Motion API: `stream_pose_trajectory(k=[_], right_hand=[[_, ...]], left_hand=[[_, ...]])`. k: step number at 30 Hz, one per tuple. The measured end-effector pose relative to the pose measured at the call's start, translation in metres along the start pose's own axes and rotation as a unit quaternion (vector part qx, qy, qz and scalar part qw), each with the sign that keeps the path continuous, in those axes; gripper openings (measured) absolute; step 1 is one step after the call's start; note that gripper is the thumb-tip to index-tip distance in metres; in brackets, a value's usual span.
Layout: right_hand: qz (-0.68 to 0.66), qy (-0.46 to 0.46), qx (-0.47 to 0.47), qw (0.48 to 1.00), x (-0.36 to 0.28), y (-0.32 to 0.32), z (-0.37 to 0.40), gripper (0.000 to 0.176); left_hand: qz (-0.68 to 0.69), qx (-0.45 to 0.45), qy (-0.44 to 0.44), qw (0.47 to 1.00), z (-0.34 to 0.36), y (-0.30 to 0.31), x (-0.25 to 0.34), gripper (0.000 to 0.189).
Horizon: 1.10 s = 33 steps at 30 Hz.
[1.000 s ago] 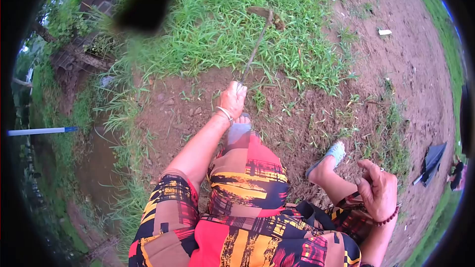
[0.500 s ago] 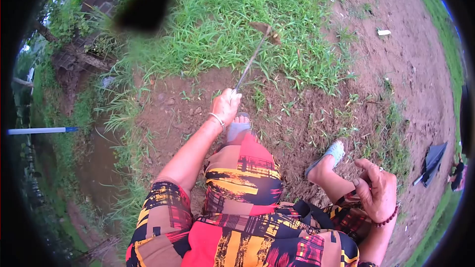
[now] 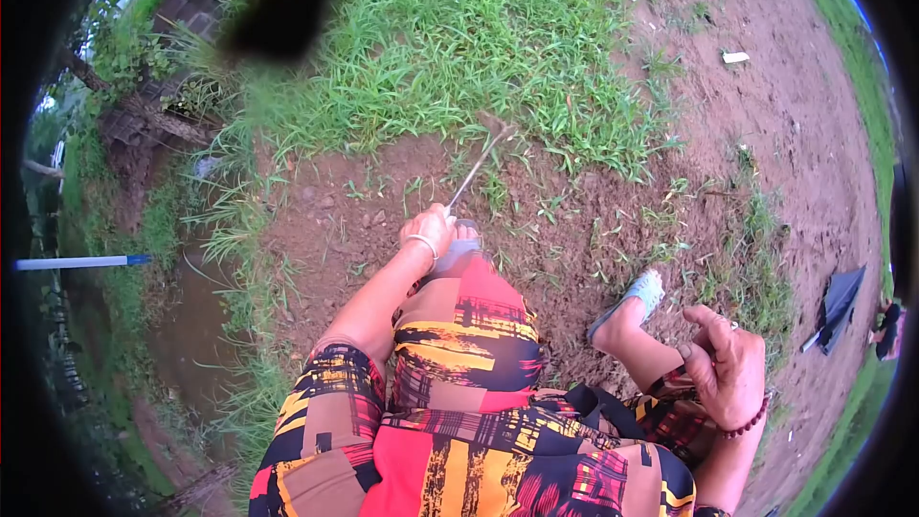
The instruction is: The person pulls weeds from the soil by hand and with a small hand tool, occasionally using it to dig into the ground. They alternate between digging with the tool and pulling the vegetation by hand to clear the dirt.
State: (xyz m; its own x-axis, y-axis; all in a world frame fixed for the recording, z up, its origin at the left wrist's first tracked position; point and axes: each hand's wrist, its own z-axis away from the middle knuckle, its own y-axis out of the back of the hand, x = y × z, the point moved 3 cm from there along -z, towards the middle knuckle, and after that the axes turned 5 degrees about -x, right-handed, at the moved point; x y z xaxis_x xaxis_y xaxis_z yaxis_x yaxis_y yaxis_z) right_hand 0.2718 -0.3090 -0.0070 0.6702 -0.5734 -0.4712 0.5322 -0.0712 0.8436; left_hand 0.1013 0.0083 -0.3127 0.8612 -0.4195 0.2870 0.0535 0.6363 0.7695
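Observation:
My left hand [image 3: 429,233], with a pale bangle at the wrist, is closed around the handle of a small hoe [image 3: 476,168]. The thin shaft slants up and away from my fist. Its head is at the border between bare brown soil [image 3: 335,220] and green grass [image 3: 459,48], and looks a little blurred. Over my bent knee on the other side hangs my right hand [image 3: 729,373], fingers loosely bent and apart, holding nothing. A dark beaded bracelet circles that wrist.
My sandalled feet, one near the left hand and one in a light blue sandal [image 3: 643,295], rest on the soil. A muddy water channel [image 3: 196,335] runs along the left. A dark umbrella [image 3: 838,311] lies at right, with a person [image 3: 888,330] beyond it.
The hoe has come back towards me, its head moving from within the grass to the soil's edge. My left hand has drawn nearer my body; the right hand stays put.

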Motion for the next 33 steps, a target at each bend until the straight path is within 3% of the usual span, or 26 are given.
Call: stream_pose_trajectory(k=[5, 8, 12, 13, 15, 16, 20, 24, 28, 30, 33], right_hand=[[0.008, 0.007, 0.005, 1.000, 0.004, 0.002, 0.006, 0.033], [-0.004, 0.022, -0.005, 1.000, 0.003, 0.001, 0.006, 0.033], [0.016, 0.032, 0.007, 0.999, -0.001, 0.003, 0.000, 0.033], [0.013, 0.030, 0.006, 0.999, -0.002, 0.002, -0.001, 0.033], [0.009, 0.024, 0.005, 1.000, -0.004, 0.001, -0.003, 0.033], [0.011, 0.016, -0.003, 1.000, -0.004, -0.001, -0.003, 0.033], [0.007, -0.005, -0.018, 1.000, -0.001, -0.004, 0.000, 0.033], [0.010, 0.011, 0.006, 1.000, -0.002, -0.001, 0.002, 0.033], [0.002, 0.015, 0.000, 1.000, -0.002, 0.003, 0.004, 0.033], [-0.009, 0.019, -0.008, 1.000, -0.002, -0.001, 0.006, 0.033], [-0.005, 0.027, -0.007, 1.000, -0.005, 0.000, 0.003, 0.034]], left_hand=[[0.001, 0.048, 0.010, 0.999, 0.025, -0.008, -0.071, 0.025], [0.065, 0.196, -0.108, 0.973, 0.042, 0.032, -0.043, 0.024], [0.201, 0.243, -0.185, 0.931, 0.000, 0.045, 0.018, 0.024], [0.216, 0.220, -0.152, 0.939, -0.013, 0.040, 0.029, 0.026], [0.081, 0.112, -0.027, 0.990, -0.023, 0.027, 0.037, 0.029], [-0.007, 0.028, -0.004, 1.000, -0.027, 0.016, 0.028, 0.032], [-0.040, -0.049, -0.014, 0.998, -0.006, 0.001, 0.012, 0.033], [-0.018, -0.038, 0.033, 0.999, 0.014, -0.015, -0.025, 0.035], [0.044, -0.034, 0.008, 0.998, 0.041, -0.022, -0.076, 0.033], [0.143, 0.082, -0.049, 0.985, 0.056, -0.016, -0.087, 0.030], [0.184, 0.160, -0.097, 0.965, 0.047, 0.008, -0.062, 0.027]])
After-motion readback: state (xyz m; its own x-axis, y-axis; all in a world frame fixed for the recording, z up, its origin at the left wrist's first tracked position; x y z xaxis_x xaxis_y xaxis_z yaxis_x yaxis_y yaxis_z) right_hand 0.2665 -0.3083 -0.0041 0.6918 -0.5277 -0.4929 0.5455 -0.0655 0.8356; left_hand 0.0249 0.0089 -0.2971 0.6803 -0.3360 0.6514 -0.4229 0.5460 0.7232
